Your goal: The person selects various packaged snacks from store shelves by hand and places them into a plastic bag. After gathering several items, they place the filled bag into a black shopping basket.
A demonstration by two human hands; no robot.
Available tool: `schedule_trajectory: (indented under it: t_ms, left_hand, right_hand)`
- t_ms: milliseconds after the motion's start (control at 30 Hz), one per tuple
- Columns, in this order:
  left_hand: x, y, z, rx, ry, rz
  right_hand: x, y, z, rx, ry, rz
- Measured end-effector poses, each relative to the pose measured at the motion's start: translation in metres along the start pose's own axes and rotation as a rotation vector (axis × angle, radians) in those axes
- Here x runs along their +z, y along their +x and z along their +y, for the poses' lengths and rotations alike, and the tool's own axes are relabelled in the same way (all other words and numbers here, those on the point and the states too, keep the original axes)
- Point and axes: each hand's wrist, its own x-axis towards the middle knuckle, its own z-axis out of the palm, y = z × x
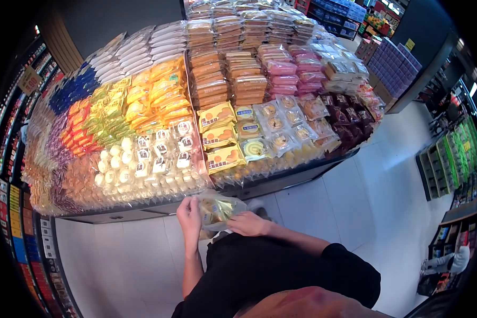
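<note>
Low in front of my body I hold a clear plastic bag [215,209] with yellow and gold wrapped packs inside. My left hand [189,213] is closed at the bag's left upper edge, fingers pinched together. On the other side, my right hand [247,223] grips the bag's lower right edge. Just beyond the bag stands a display heaped with packaged snacks. Nearest on it are yellow cake packs [221,137] and small white wrapped rounds [161,149] with dark print.
Clear-wrapped round pastries [274,123], dark purple packs [350,114] and orange-yellow bags [159,93] fill the display. Shelves line the left side. At right are a green-trimmed rack [450,159], stacked purple boxes [394,64] and another person [453,261]. Pale tiled floor [350,196] surrounds the display.
</note>
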Motion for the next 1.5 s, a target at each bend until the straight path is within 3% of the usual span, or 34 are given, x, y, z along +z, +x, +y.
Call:
schedule_trajectory:
  t_ms: [100,133,233,300,467,567,733,767,900,967,1067,1100,1200,1333,1500]
  left_hand:
    - [-0.008,0.008,0.011,-0.134,-0.035,-0.004]
    - [-0.010,0.014,0.002,-0.093,-0.019,0.004]
    - [-0.018,0.027,-0.007,-0.033,0.069,-0.060]
    - [-0.018,0.037,-0.018,-0.002,0.117,-0.107]
    - [-0.004,0.040,-0.042,0.069,0.330,-0.234]
    - [0.015,0.029,-0.051,0.066,0.385,-0.328]
    - [0.044,-0.013,0.006,0.011,0.651,-0.439]
    - [0.048,-0.026,0.006,0.102,0.712,-0.419]
    - [0.086,-0.092,0.079,-0.055,0.921,-0.364]
    - [0.105,-0.119,0.075,-0.108,0.945,-0.415]
    - [0.130,-0.134,0.047,-0.262,0.750,-0.498]
    - [0.141,-0.141,0.039,-0.281,0.640,-0.410]
    - [0.171,-0.155,0.029,-0.363,0.340,-0.195]
    - [0.200,-0.161,0.039,-0.536,-0.370,0.068]
    - [0.202,-0.152,0.038,-0.662,-0.860,0.050]
  right_hand:
    - [-0.031,0.004,-0.029,0.263,0.065,-0.247]
    - [-0.032,0.000,-0.035,0.198,-0.031,-0.197]
    - [-0.007,-0.001,-0.041,-0.260,-0.175,0.164]
    - [-0.024,0.001,-0.065,-0.382,-0.146,0.294]
    - [-0.042,-0.003,-0.096,-0.114,0.055,-0.099]
    - [-0.031,-0.010,-0.088,-0.054,0.138,-0.173]
    - [-0.033,-0.037,-0.056,-0.053,0.355,-0.163]
    - [-0.036,-0.043,-0.050,-0.054,0.377,-0.194]
    - [-0.063,-0.076,-0.032,-0.181,0.360,-0.020]
    - [-0.053,-0.092,-0.014,-0.279,0.401,-0.039]
    - [-0.083,-0.117,-0.002,-0.221,0.352,-0.272]
    - [-0.094,-0.126,0.003,-0.229,0.361,-0.292]
    - [-0.114,-0.145,0.018,-0.262,0.324,-0.250]
    - [-0.123,-0.156,0.032,-0.292,0.163,-0.150]
    - [-0.126,-0.154,0.042,-0.330,0.004,-0.002]
